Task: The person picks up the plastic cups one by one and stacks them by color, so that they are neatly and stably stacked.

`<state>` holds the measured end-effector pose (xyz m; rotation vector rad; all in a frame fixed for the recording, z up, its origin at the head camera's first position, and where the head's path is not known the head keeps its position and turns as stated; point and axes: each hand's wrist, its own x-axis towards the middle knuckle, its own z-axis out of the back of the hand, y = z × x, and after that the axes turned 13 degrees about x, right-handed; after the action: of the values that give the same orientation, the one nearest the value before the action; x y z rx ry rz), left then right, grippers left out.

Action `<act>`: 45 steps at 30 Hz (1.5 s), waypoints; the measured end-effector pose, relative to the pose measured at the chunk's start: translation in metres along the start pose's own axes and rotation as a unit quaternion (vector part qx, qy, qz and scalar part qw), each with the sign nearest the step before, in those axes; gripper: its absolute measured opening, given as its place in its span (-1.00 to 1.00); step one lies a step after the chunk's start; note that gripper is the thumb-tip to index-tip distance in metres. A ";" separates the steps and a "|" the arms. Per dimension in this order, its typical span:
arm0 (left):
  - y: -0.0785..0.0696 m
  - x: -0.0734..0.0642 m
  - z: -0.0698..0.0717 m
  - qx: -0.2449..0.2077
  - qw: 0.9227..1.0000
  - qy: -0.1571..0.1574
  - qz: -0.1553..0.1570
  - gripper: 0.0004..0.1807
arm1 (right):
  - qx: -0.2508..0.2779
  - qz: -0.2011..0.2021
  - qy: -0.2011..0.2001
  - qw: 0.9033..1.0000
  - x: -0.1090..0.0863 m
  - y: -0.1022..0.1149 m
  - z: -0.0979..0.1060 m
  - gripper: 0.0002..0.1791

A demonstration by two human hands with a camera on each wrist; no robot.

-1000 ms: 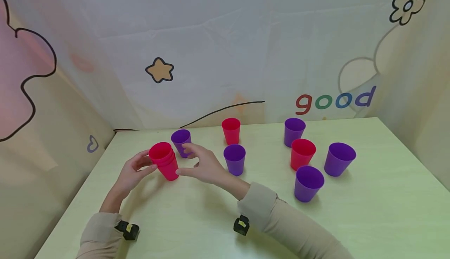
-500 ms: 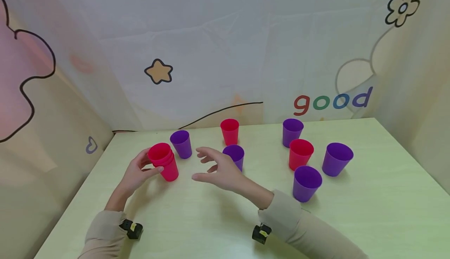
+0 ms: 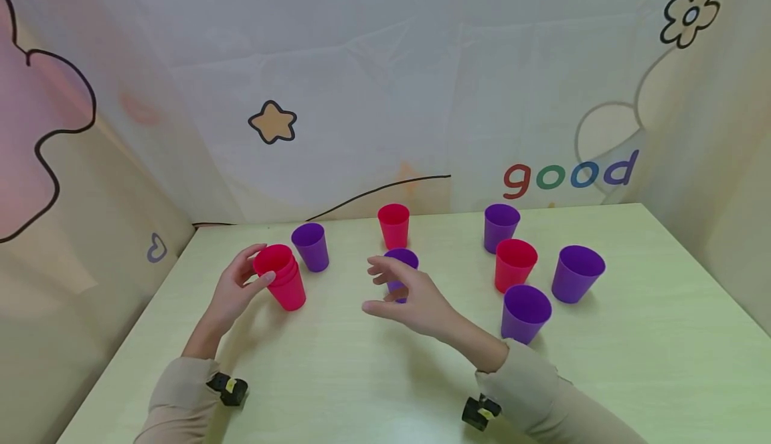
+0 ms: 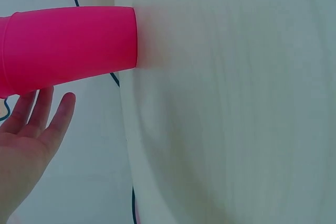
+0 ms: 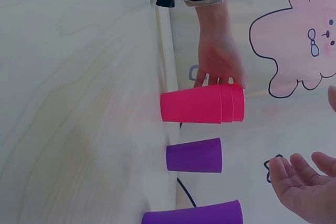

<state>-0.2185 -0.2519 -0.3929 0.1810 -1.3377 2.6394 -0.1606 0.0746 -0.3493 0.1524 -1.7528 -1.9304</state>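
Observation:
A stack of nested red cups [image 3: 286, 282] stands upright on the table at the left. My left hand [image 3: 233, 293] reaches round its upper part, thumb near the front of the rim and fingers at the far side. In the left wrist view the fingers [image 4: 59, 119] lie fairly straight beside the red stack [image 4: 73, 43], and the thumb is hidden. My right hand [image 3: 421, 303] is raised over the middle with spread, relaxed fingers and holds nothing. It partly covers a purple cup [image 3: 403, 254] in the head view. Another purple cup [image 3: 311, 248] stands just behind the red stack.
A single red cup [image 3: 394, 226] stands at the table's back. On the right, a red cup [image 3: 515, 266] is grouped with three purple cups [image 3: 501, 228]. A printed curtain [image 3: 361, 96] hangs behind the table [image 3: 337, 384].
My right hand has drawn away from the red stack toward the right. My left hand has shifted slightly up toward the rim of the stack, which stays in place.

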 end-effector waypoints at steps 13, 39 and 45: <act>-0.002 -0.006 -0.003 -0.009 1.000 -0.004 -0.014 -0.36 | 0.003 -0.005 -0.023 1.000 -0.024 0.008 0.028 -0.32; -0.020 -0.030 -0.012 -0.020 0.999 0.012 -0.042 -0.40 | -0.095 -0.011 -0.085 0.992 -0.054 0.022 0.109 -0.41; -0.025 -0.036 -0.015 -0.023 0.998 0.019 -0.049 -0.40 | -0.141 -0.027 -0.095 0.985 -0.058 0.020 0.126 -0.41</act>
<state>-0.1782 -0.2292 -0.3892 0.1836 -1.3408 2.5173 -0.1576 0.2122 -0.3253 -0.0897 -1.5814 -2.2713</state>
